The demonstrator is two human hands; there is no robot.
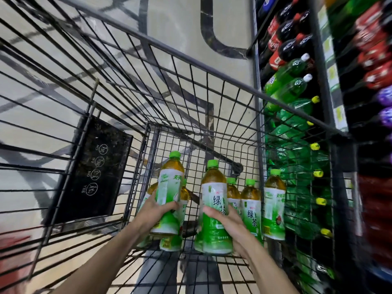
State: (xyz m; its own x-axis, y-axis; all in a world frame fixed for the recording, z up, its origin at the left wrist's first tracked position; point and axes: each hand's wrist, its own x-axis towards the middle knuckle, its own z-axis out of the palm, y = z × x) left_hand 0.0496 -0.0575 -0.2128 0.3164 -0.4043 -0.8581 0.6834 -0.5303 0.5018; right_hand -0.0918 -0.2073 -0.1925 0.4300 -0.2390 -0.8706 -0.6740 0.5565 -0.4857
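Note:
I look down into a black wire shopping cart point(212, 115). My left hand point(153, 211) grips a green tea bottle point(170, 187) with a green cap and green-white label, held upright inside the cart. My right hand point(227, 221) grips a second green tea bottle point(214, 211) just to the right of it. Several more of the same bottles stand in the cart: some behind and under the left one point(169, 242), and others at the right point(273, 204), against the cart's side.
A black plastic flap with white warning symbols point(91, 170) hangs on the cart's left wall. Right of the cart a store shelf point(318, 66) holds cola bottles point(286, 30), green soda bottles point(290, 90) and red packs. Beige floor with dark lines lies beneath.

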